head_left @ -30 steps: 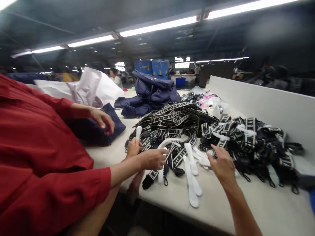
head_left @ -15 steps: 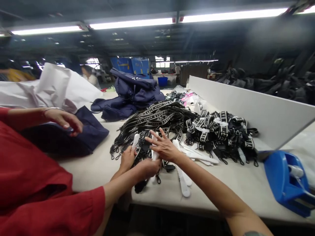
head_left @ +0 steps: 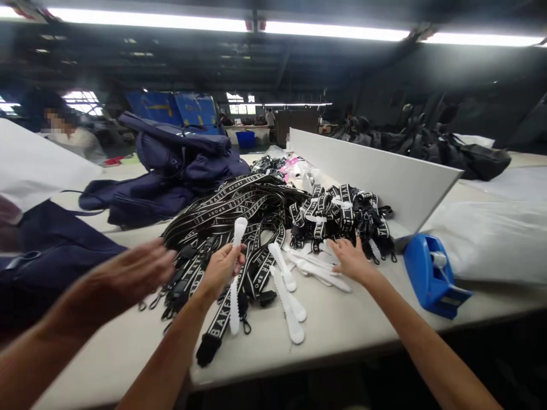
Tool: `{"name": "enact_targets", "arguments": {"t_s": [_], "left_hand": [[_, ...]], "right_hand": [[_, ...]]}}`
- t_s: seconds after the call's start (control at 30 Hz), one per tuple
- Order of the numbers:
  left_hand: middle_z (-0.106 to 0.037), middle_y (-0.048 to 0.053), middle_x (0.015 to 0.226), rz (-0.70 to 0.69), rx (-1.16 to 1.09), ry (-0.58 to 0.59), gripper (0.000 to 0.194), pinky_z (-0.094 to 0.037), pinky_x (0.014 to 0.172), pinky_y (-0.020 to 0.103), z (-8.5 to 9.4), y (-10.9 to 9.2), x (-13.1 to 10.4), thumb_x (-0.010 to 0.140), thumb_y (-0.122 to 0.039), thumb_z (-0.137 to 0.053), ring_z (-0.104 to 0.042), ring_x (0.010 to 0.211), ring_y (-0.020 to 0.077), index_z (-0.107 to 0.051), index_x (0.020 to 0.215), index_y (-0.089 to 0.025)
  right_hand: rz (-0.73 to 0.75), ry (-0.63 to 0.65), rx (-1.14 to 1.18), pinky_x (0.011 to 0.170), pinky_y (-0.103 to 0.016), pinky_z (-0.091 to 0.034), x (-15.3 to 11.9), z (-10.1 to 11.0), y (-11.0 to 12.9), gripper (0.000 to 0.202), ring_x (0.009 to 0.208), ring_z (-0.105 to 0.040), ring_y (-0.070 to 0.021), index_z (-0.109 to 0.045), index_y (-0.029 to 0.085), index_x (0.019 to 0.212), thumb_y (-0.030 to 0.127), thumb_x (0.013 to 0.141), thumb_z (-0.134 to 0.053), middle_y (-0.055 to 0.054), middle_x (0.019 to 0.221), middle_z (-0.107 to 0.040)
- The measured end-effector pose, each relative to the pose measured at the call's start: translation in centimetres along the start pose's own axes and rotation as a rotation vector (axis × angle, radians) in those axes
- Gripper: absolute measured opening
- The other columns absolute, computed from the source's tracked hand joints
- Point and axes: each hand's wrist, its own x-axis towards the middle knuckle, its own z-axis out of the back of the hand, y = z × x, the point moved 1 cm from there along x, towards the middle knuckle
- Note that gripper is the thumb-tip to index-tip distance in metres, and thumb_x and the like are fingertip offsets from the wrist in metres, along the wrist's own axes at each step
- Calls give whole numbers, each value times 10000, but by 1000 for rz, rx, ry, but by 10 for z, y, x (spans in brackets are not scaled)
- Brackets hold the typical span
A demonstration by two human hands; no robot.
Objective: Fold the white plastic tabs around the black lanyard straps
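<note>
Head view: left hand (head_left: 220,267) has its grip clamped round a white plastic strip (head_left: 236,267), held upright over the black lettered straps (head_left: 239,208). Right hand (head_left: 351,259), fingers spread flat, presses on loose white strips (head_left: 318,270) lying on the surface (head_left: 342,324), beside the bundled straps (head_left: 346,216).

Left hand (head_left: 222,267) and right hand (head_left: 351,259), both bare, on unsleeved forearms; no gloves, rings or watch visible.

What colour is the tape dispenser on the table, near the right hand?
The tape dispenser is blue, best seen in the head view, to the right of the right hand.
</note>
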Motion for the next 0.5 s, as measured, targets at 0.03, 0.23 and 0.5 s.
{"name": "enact_targets", "arguments": {"t_s": [0.03, 0.23, 0.5], "left_hand": [[-563, -30, 654, 19, -22, 58, 418, -283, 435, 174, -15, 1, 6, 761, -518, -728, -399, 468, 50, -635, 949, -157], [-574, -2, 699, 177, -130, 444, 402, -328, 483, 141, -87, -2, 18, 709, -435, -824, -440, 509, 25, -660, 863, -101], [-507, -50, 535, 360, -586, 509, 228, -266, 376, 115, -80, -6, -20, 861, -351, -712, -335, 352, -3, -679, 846, -126]], "right_hand": [[33, -71, 33, 1136, -675, -273, -2, 5, 7, 670, 1296, -500, -343, -465, 150, 1427, 163, 805, -713, -166, 1364, -589], [570, -609, 160, 1211, -565, -219, 30, 25, 64, 487, 1451, -324, -266, -409, 194, 1462, 112, 982, -425, -101, 1526, -443], [678, -757, 460, 913, -347, -525, 56, 19, 74, 207, 858, -612, -181, -560, 135, 970, 184, 1025, -366, -81, 887, -660]]}}
